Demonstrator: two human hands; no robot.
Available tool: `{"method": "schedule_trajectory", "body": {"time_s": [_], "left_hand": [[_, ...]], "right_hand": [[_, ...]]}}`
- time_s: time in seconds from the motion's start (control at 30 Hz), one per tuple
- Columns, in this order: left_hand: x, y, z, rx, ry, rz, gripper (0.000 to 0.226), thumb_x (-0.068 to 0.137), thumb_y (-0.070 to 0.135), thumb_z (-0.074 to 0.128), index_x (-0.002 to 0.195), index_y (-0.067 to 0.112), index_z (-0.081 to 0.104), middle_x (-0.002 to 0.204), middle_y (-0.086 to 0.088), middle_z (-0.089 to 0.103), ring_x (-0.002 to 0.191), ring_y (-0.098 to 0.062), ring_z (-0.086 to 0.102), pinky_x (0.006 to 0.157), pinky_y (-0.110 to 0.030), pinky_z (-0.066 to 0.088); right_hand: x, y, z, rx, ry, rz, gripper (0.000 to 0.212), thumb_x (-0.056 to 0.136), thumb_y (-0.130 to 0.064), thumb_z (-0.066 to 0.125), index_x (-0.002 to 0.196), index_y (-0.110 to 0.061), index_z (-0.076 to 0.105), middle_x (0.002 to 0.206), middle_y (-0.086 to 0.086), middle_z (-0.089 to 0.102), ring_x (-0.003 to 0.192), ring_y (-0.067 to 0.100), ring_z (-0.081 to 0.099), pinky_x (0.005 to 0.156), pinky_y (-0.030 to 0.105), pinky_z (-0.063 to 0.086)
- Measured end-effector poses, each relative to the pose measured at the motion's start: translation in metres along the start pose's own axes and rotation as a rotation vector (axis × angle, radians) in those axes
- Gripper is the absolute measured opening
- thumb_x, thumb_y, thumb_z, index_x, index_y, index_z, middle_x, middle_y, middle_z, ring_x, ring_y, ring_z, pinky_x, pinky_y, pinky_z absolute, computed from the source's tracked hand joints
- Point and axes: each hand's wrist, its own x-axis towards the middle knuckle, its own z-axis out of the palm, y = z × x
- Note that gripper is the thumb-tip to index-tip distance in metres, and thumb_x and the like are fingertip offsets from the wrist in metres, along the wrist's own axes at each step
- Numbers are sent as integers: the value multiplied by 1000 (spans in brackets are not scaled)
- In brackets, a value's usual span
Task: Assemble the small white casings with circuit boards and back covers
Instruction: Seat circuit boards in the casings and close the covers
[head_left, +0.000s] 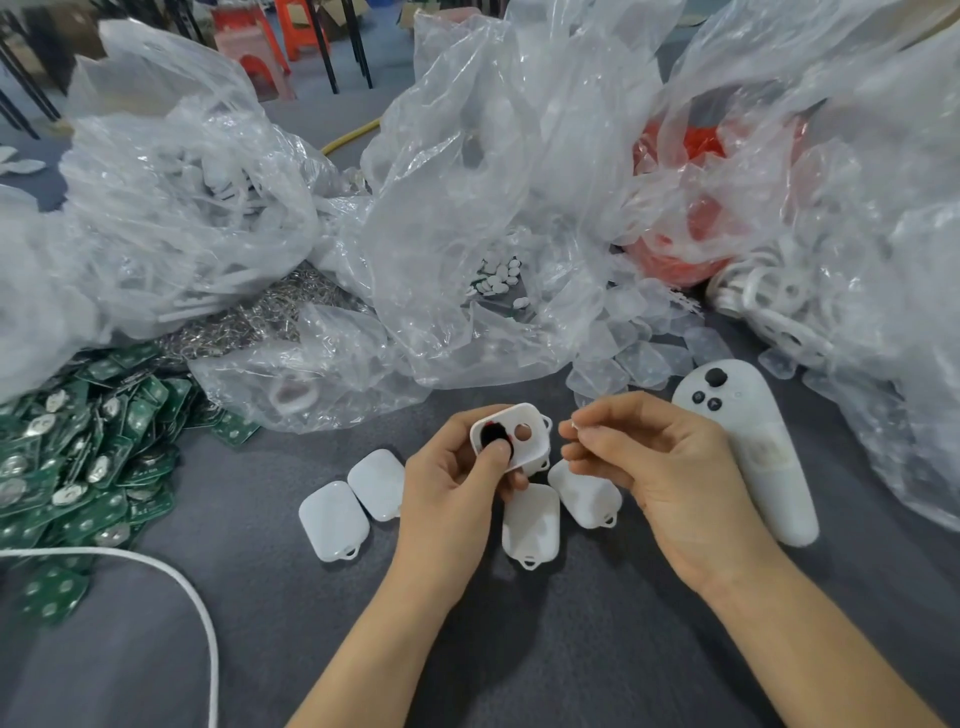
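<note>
My left hand (457, 478) grips a small white casing (524, 434) above the grey table, thumb pressing on a dark button in one of its two round holes. The other hole is open. My right hand (649, 462) is just right of the casing and pinches a tiny white piece (575, 426) between thumb and forefinger. Several white casings (335, 519) lie face down on the table beneath my hands. A heap of green circuit boards (88, 457) lies at the left.
Big clear plastic bags (467, 182) of white parts crowd the back and right. A red bag (691, 218) sits behind. A white handheld controller (748, 447) lies right of my right hand. A white cable (171, 577) curves at lower left. Clear button pads (639, 364) are scattered nearby.
</note>
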Motion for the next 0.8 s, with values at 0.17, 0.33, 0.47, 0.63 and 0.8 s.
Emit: {"method": "schedule_trajectory", "body": {"time_s": [0.17,0.33,0.47,0.63,0.8], "left_hand": [[-1,1,2,50,-14,35,25,83,14,55,92,29,73,91,-1,74,64,-11,62,62,-21,51],[-2,-1,1,116,-16,70,26,91,2,56,98,22,70,92,0,74,70,-11,66,64,-21,53],[-4,0,3,150,-20,99,22,88,8,57,100,22,69,92,3,73,68,-10,67,66,-21,54],[-8,-1,6,237,-71,137,29,87,10,56,106,29,68,98,14,72,71,-8,68,68,-19,54],[-9,-3,5,259,-82,147,32,88,12,56,108,33,68,95,9,73,74,-10,69,70,-24,55]], "right_hand": [[0,2,0,-104,22,-44,19,80,6,67,81,-14,68,79,10,73,67,18,69,60,19,53],[0,4,2,-218,36,-89,16,79,-4,72,75,-19,71,88,-1,73,80,12,69,69,20,53],[0,8,4,-138,21,-19,15,77,-4,72,71,-17,74,100,-4,72,90,11,69,80,23,53],[-2,9,8,-216,-20,-62,10,79,1,71,75,-7,67,86,0,74,80,12,70,70,17,52],[-2,10,8,-300,-13,-116,19,82,2,68,86,-12,55,79,9,70,75,19,69,68,21,53]]}}
